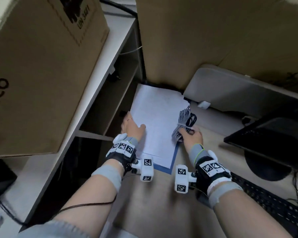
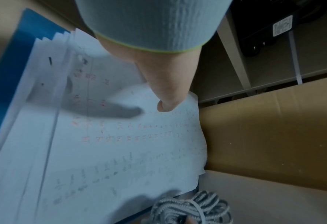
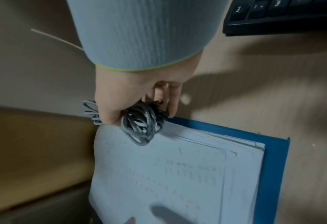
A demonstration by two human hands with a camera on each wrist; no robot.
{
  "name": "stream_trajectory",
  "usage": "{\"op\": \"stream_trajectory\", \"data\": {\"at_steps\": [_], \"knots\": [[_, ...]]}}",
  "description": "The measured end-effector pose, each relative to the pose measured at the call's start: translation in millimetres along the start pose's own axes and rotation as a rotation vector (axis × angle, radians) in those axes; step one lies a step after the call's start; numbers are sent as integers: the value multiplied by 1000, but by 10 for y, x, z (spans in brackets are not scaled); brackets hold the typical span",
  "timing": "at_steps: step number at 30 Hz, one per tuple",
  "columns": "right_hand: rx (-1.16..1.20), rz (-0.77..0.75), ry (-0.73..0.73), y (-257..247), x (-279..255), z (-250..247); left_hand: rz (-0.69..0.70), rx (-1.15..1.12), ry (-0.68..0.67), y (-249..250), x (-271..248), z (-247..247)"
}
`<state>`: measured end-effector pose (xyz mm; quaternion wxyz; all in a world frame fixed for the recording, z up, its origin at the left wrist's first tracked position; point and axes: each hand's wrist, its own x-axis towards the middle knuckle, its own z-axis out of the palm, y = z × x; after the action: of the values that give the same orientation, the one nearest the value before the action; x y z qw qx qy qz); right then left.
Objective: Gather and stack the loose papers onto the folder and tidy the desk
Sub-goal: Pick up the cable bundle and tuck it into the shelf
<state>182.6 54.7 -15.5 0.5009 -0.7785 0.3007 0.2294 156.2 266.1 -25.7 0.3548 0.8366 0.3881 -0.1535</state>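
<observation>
White printed paper stack [image 1: 156, 121] lies on flat blue plastic folder [image 1: 173, 158], long axis running away from person; blue edge shows along stack's near and right sides. Left hand [image 1: 133, 128] at stack's left edge, thumb on top sheet, fingers relaxed, gripping nothing visible. Right hand [image 1: 193, 135] at stack's right edge, fingers curled round coiled grey braided cable bundle [image 1: 183, 125], partly over paper. Judgement: cable goes off next; right hand nearer.
</observation>
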Motion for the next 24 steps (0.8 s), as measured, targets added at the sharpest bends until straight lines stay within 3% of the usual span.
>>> {"op": "stream_trajectory", "data": {"at_steps": [4, 10, 16, 21, 24], "knots": [[257, 158, -127, -30, 8, -19, 73, 55, -37, -16, 58, 67], [104, 145, -135, -16, -27, -35, 147, 21, -140, -157, -48, 214], [2, 155, -148, 4, -128, -45, 107, -20, -143, -126, -13, 158], [-49, 148, -134, 13, -289, -39, 99, 16, -229, -136, -15, 95], [-60, 119, -84, 32, -292, -60, 104, -34, -181, -89, -6, -57]]}}
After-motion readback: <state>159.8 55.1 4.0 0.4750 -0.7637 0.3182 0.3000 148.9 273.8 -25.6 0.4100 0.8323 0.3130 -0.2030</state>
